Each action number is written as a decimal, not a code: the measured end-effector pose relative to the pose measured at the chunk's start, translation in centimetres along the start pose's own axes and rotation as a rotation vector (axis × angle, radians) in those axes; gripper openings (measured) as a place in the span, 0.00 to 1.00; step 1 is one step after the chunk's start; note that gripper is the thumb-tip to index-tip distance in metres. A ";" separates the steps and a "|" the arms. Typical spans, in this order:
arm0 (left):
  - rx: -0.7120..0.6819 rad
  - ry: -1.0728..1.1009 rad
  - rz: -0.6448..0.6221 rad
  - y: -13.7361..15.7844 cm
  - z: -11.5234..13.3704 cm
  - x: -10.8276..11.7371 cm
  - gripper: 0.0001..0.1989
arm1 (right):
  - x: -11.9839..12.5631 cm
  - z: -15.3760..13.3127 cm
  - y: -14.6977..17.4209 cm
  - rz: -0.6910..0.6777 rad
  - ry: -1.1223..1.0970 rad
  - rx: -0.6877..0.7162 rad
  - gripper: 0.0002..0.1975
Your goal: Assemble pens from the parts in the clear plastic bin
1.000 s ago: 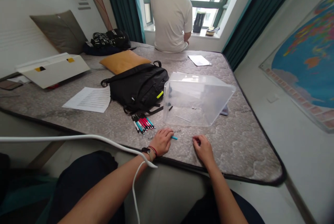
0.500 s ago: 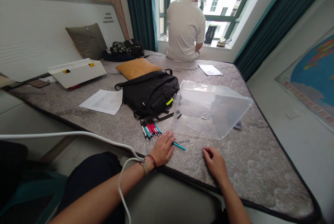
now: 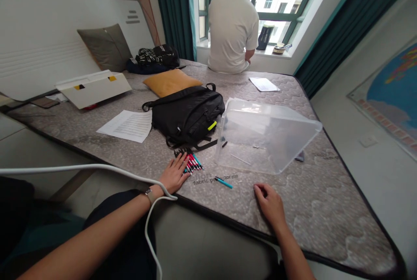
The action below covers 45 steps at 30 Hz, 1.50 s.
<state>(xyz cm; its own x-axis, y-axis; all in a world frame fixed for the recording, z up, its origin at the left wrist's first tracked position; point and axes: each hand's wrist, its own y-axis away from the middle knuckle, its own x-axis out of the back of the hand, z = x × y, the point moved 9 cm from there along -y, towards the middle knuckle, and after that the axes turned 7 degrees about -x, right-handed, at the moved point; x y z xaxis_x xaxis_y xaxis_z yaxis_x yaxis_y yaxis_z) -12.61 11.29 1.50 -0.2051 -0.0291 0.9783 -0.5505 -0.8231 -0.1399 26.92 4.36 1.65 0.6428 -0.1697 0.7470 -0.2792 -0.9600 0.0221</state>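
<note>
My left hand [image 3: 175, 175] lies flat with fingers stretched over the left part of a row of pens [image 3: 196, 161]. Red, teal and black barrels show beside and beyond the fingers, and some pens are partly covered by them. A single teal pen [image 3: 224, 182] with a dark end lies apart on the mattress [image 3: 241, 201], between my two hands. Farther right, my right hand [image 3: 270, 204] rests on the mattress in a loose curl, thumb near the index finger, and nothing shows in it.
Beyond the pens sit a black backpack [image 3: 189, 117] and a clear plastic bin [image 3: 270, 132] with small items seen through it. Papers [image 3: 127, 126], a yellow cushion [image 3: 172, 82] and a white box [image 3: 96, 91] lie farther back. A person [image 3: 232, 32] sits by the window. A white cable [image 3: 97, 167] crosses my left wrist.
My left hand has moved left from beside the single teal pen onto the row of pens. That pen and my right hand stay about where they were.
</note>
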 end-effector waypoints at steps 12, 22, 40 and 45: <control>0.197 -0.015 0.124 2.0 -3.2 1.6 0.51 | 0.2 0.6 -0.2 0.007 -0.042 -0.069 0.21; 0.214 -0.036 0.136 1.9 -2.2 2.6 0.41 | 0.4 0.4 -0.2 0.026 -0.034 -0.073 0.22; 0.274 -0.011 0.136 0.9 -0.6 2.1 0.40 | 0.4 0.3 -0.1 0.022 -0.059 -0.080 0.21; 0.300 -0.036 0.125 0.3 0.1 1.8 0.41 | 0.4 0.2 -0.1 0.018 -0.077 -0.074 0.21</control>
<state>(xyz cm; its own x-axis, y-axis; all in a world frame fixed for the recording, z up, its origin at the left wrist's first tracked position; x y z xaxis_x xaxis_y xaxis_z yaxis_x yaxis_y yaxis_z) -13.02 10.91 3.21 -0.2249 -0.1561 0.9618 -0.2588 -0.9421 -0.2134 27.38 4.37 1.85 0.6892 -0.2059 0.6947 -0.3412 -0.9381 0.0604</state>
